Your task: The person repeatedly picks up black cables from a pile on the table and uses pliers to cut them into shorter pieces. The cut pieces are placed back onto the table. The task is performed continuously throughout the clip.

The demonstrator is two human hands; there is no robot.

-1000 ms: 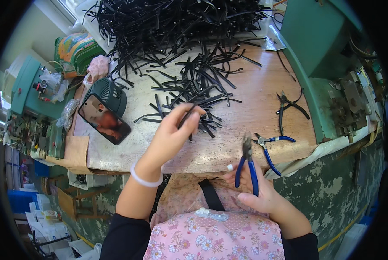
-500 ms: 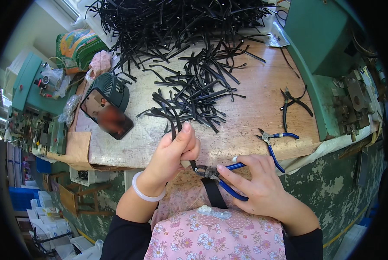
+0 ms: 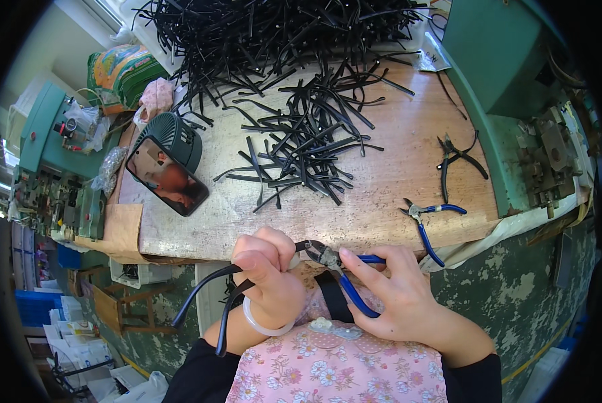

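Note:
My left hand is closed around black eyeglass temples, at least two, whose curved ends hang down to the left past my wrist. My right hand grips diagonal cutters with blue handles, index finger stretched along the pivot. Their jaws meet the short end of a temple that sticks out beside my left fingers. Whether the blades are closed on it I cannot tell. This happens just over the table's front edge. Beyond my hands lies a loose pile of black temples, with a far bigger heap behind.
On the right lie another blue-handled pair of cutters and black-handled pliers, by a green machine. A phone leans on a dark green fan at the left. Another green machine stands far left.
My left hand has turned over, so the temples now point down-left instead of up. The end at the cutters has risen slightly. My right hand still holds the cutters.

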